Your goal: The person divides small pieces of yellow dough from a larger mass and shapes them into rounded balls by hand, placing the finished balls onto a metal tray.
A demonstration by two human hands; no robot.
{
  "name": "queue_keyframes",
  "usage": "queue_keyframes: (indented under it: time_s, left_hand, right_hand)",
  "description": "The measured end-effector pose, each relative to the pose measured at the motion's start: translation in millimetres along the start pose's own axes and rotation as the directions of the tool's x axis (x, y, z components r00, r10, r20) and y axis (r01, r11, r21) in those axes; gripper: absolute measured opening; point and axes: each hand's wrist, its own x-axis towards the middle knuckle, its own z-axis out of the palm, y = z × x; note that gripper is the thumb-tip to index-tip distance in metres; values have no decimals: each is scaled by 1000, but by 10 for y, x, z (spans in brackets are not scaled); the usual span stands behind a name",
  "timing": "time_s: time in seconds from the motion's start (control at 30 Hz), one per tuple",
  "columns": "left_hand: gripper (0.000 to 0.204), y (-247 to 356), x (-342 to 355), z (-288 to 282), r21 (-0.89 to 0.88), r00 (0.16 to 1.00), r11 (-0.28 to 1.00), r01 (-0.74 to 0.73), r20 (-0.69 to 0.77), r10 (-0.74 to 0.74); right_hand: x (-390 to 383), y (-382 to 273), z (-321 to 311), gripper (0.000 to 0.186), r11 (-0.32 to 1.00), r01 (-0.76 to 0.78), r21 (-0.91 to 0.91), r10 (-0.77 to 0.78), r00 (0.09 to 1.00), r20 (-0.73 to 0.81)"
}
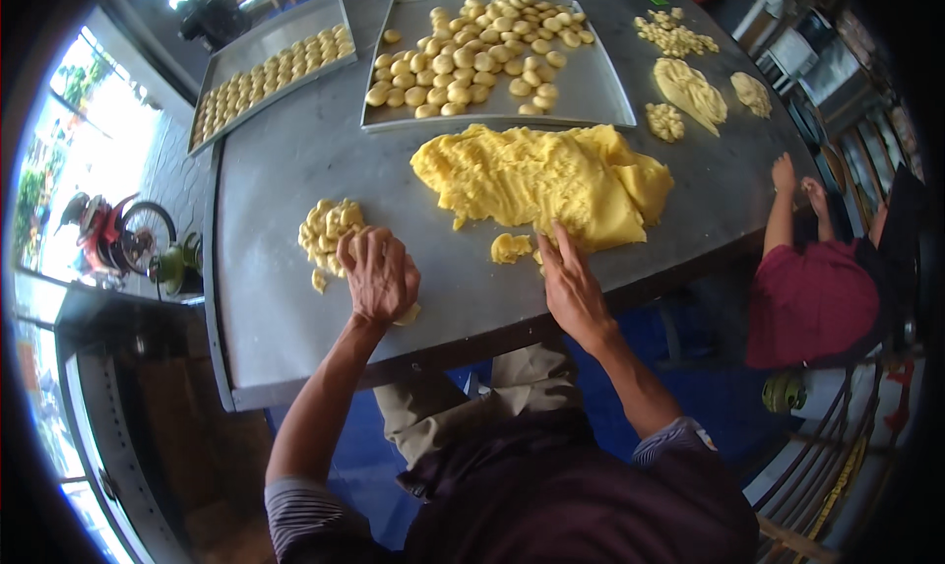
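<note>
A big slab of yellow dough (541, 180) lies on the metal table in front of me. My right hand (573, 293) is at its near edge, index finger stretched out and touching it. Beside those fingertips sits a small torn lump of dough (510, 248). My left hand (380, 277) is curled down on the tabletop, and a pale piece of dough (409, 315) peeks out from under its palm side. What else its fingers cover is hidden. Against those fingers rests a heap of small dough pieces (330, 227).
A tray (615, 101) of round dough balls stands beyond the slab, and another tray (221, 72) with rows of balls is at the far left. More dough heaps (677, 34) lie far right. A co-worker in maroon (812, 303) has both hands by the table's right edge.
</note>
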Motion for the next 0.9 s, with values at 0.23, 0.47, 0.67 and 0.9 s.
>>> queue_keyframes:
  time_s: [0.23, 0.47, 0.67, 0.9]
  left_hand:
    - [27, 235, -36, -77, 138, 910, 925, 355, 177, -376]
    - [20, 522, -529, -441, 33, 868, 896, 443, 235, -438]
    - [17, 677, -344, -493, -519, 694, 518, 680, 225, -684]
    - [26, 1219, -167, -302, -756, 735, 303, 580, 325, -596]
  right_hand:
    - [-158, 8, 80, 37, 960, 119, 252, -147, 984, 96]
    - [99, 64, -53, 25, 991, 33, 126, -44, 996, 83]
    - [23, -145, -139, 36, 931, -52, 361, 7, 992, 124]
    - [-14, -800, 118, 37, 791, -88, 606, 99, 995, 16]
